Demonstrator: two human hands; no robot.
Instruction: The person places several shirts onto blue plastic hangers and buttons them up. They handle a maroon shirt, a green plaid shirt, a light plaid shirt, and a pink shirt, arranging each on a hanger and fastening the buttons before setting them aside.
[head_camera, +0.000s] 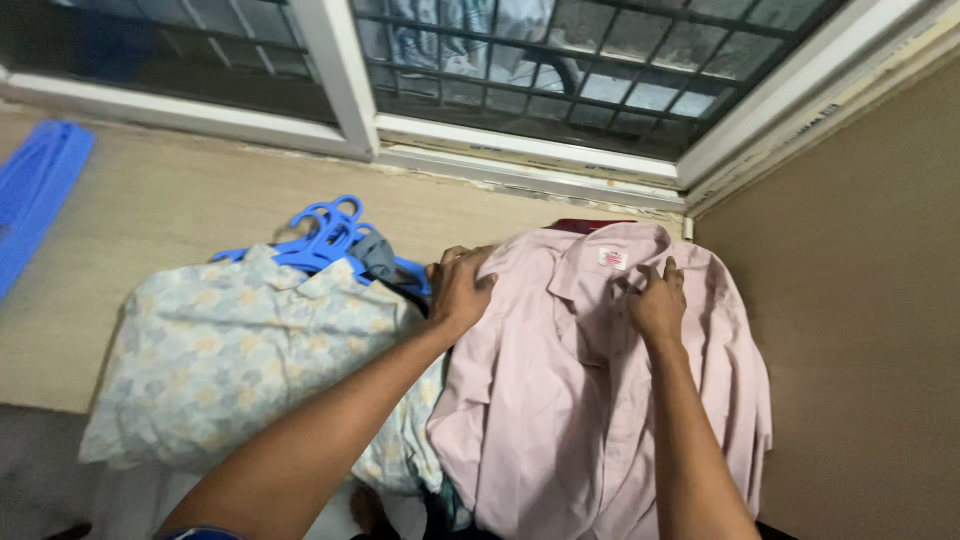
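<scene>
**Both hands on a pink shirt hanging by the window**

So the view was looking down at a pale pink collared shirt (590, 400) hung up in the corner, right under a white-framed window (520, 140) with a metal grille behind the glass. The shirt sat against the tan side wall (860, 330) on its right and hung well down toward the bottom of the shot. A bit of dark red fabric (590, 225) peeked out just above its collar.

The left hand (460, 290) was clamped over the shirt's left shoulder — fingers curled over the edge of the cloth, gripping it. The right hand (657, 300) was up at the collar area, fingers pinched in on the pink fabric just beside the small label inside the neck. Both forearms reached up from the bottom of the frame.

Just left of the pink shirt hung a light patterned shirt (230, 360) with pale blue and yellowish blotches, touching the pink one lower down. Above it a bunch of blue plastic hangers (330, 235) stuck up against the beige wall, with a scrap of grey-blue cloth right beside them. Another blue plastic thing (35, 190) sat at the far left edge — couldn't tell what it was.
</scene>
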